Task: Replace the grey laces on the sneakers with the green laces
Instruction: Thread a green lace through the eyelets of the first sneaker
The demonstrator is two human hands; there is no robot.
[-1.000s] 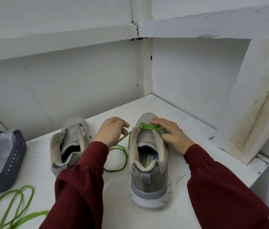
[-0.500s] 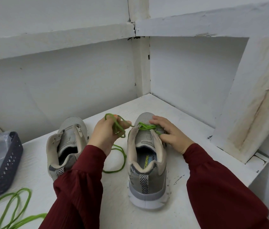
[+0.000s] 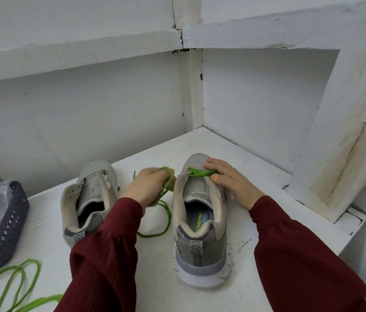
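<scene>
Left hand (image 3: 148, 188) fingers gripping green lace (image 3: 166, 221) beside right sneaker (image 3: 200, 255), mid-shelf (image 3: 155, 278); right hand (image 3: 229, 181) fingers lying flat on its lacing; unlaced sneaker (image 3: 94, 183), basket (image 3: 11, 226), spare green lace (image 3: 20, 280) sitting toward left edge; insole (image 3: 197, 219) reading "SKECHERS".

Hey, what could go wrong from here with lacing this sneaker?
The left hand grips the green lace in bunched loops, so pulling could knot it. The right hand only presses the crossings on the sneaker, and a tug might drag them loose. The left sleeve could sweep the spare lace off.
</scene>
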